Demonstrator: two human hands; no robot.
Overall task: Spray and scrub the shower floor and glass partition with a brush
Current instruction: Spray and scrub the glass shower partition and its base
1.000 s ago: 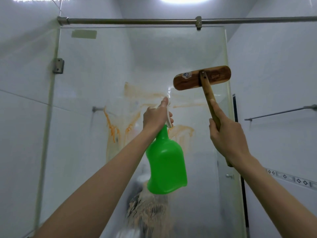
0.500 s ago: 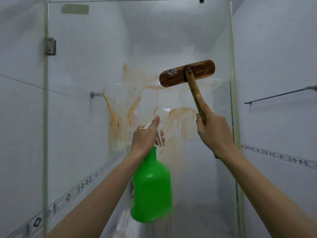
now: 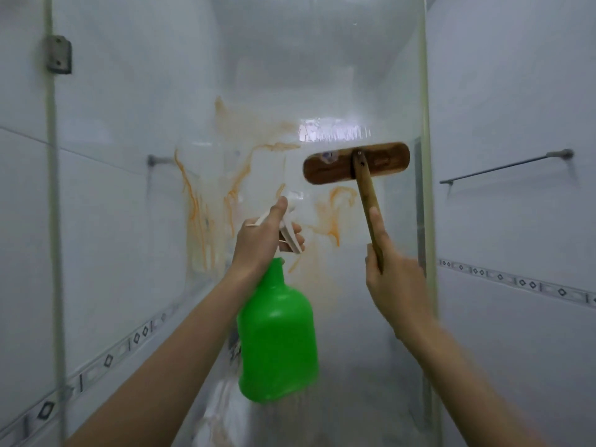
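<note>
A glass partition (image 3: 135, 101) fills the view ahead, streaked with orange stains (image 3: 193, 208) across its middle. My left hand (image 3: 261, 237) grips the white trigger head of a green spray bottle (image 3: 277, 333), nozzle pointing at the glass. My right hand (image 3: 393, 282) holds the wooden handle of a brush whose flat wooden head (image 3: 356, 162) lies level against the glass, just above an orange stain. The brush bristles face the glass and are hidden.
A metal hinge (image 3: 58, 54) clamps the glass to its left frame. A towel rail (image 3: 506, 167) runs along the white tiled right wall, over a patterned tile border (image 3: 516, 282). Something white shows blurred through the glass at the bottom.
The view has dropped down the glass, so the top rail is gone from sight. The brush head has come lower on the glass and the bottle sits lower than a second ago.
</note>
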